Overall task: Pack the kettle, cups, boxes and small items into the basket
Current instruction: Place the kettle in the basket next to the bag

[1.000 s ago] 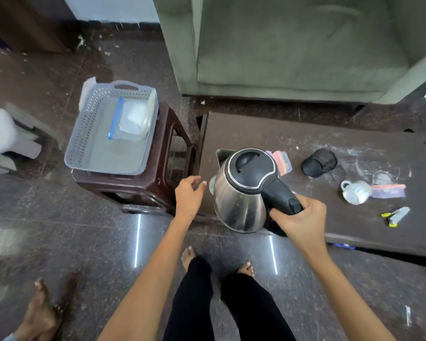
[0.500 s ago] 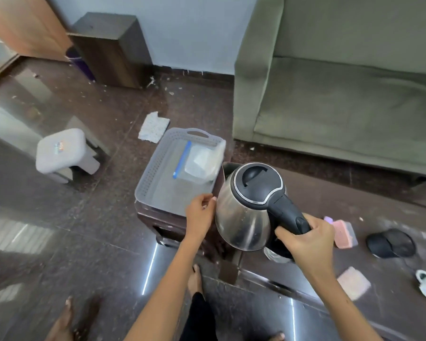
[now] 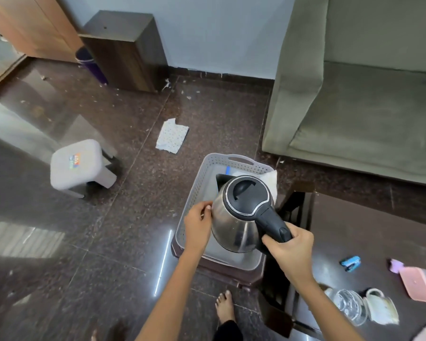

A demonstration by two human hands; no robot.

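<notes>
Only marking present: a small multicoloured sticker [image 3: 74, 160] on the seat of the grey stool [image 3: 79, 166], left of centre on the floor. Characters on it blurred, not readable. No legible text, brand, number or sign elsewhere in view.

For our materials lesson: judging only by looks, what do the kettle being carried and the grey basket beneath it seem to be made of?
The silver kettle with the black lid: its body looks like polished steel, mirror-shiny with reflections; the lid and handle look like matt black plastic. The grey perforated basket: probably moulded plastic, dull, with regular holes and a cut-out handle.
</notes>
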